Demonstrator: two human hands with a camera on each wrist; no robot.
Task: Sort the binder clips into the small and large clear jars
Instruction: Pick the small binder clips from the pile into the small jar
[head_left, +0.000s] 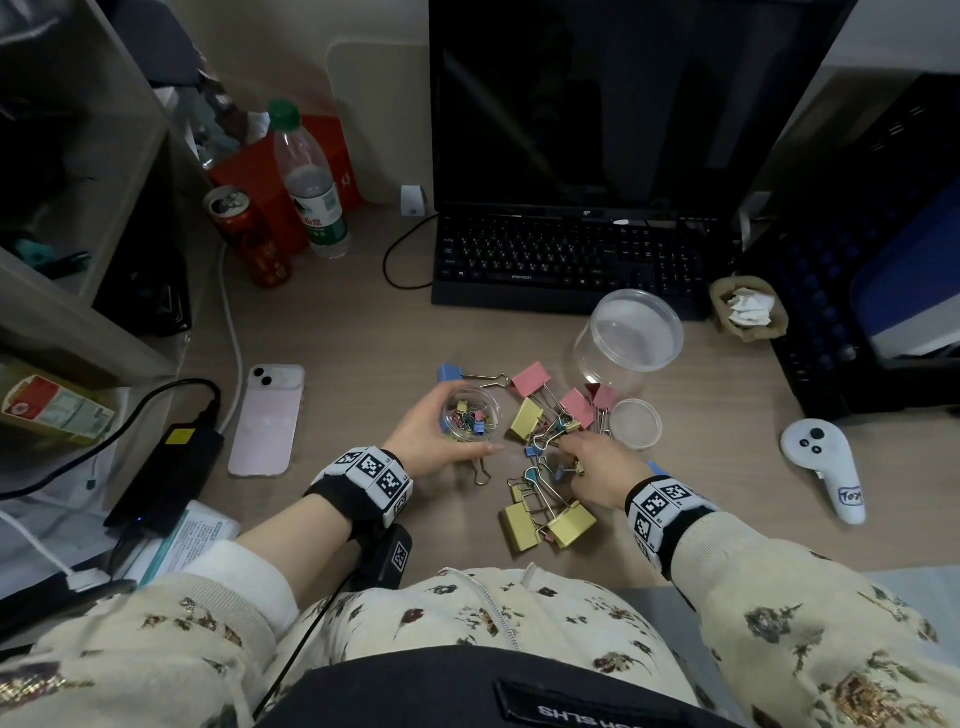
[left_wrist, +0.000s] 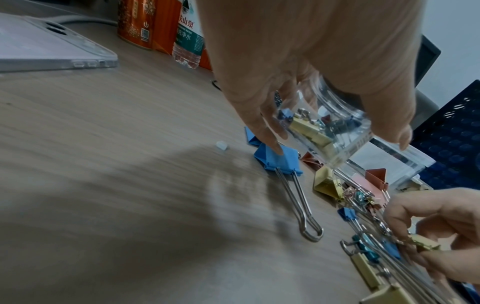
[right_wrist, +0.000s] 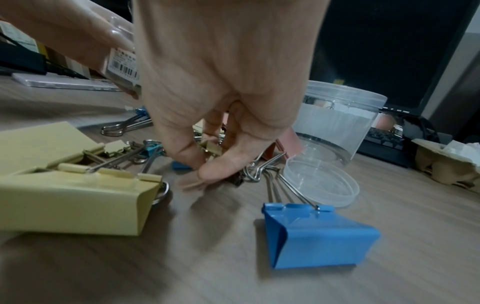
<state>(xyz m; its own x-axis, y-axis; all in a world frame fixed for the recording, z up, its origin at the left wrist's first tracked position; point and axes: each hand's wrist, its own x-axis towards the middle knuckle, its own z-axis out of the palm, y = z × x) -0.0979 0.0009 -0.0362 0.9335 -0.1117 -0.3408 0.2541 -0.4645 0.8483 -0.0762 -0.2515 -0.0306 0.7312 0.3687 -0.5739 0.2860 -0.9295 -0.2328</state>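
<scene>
Near edge: floral sleeves and black wrist bands carrying square printed markers.
Left hand: fingers and thumb curled round the small clear jar, held lifted off the desk (left wrist view shows the desk surface below its base).
Small clear jar contents: a heap of small clips in mixed colours; barcode label on its wall in the right wrist view.
Right hand: down in the pile, fingertips pinched together on a small yellow binder clip.
Pile of binder clips: spread on the desk between the two hands; large yellow ones nearest the body, pink ones farther off, a blue one beside the small jar, small blue and teal ones mixed among the wire handles.
Large clear jar: upright beyond the pile, just in front of the keyboard; contents cannot be made out.
Clear lid: lying flat, just right of the pile.
Desk, left side: pink phone, red can, water bottle.
Desk, right side: white controller.
</scene>
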